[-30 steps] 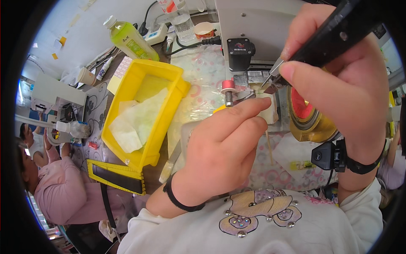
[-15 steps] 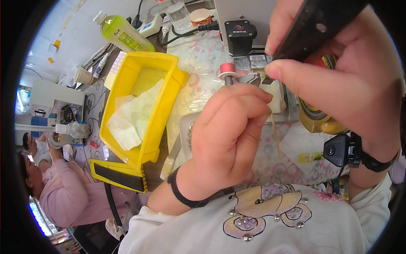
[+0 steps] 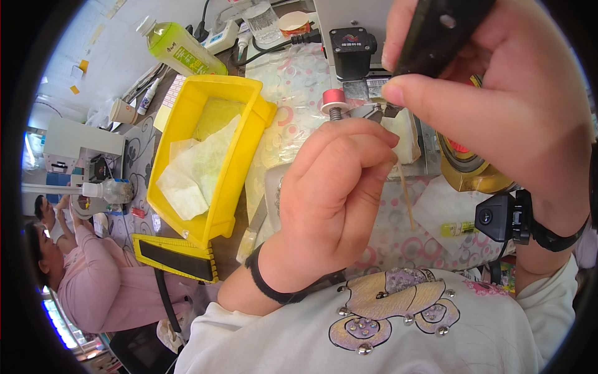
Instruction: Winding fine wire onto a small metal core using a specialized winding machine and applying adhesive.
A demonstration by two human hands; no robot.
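My right hand grips a flat black handle with a metal rivet, thumb and fingers pressed on its sides. Its lower end points down toward small grey metal jaws. Close by, my left hand is closed with the fingers curled; what they hold is hidden behind them. Just above its knuckles stands a red knob on a white disc and a spring-wound shaft, beside the jaws. A pale block lies right of the left fingertips, and a thin wooden stick slants below them.
A yellow bin with white sheets stands at left, a yellow-and-black tool below it. A black motor-like box sits at the back, a gold round container at right. Bottle stands back left; a co-worker sits far left.
My right hand and the black handle have shifted a little left. My left hand, with the red knob near it, has moved very slightly left and down.
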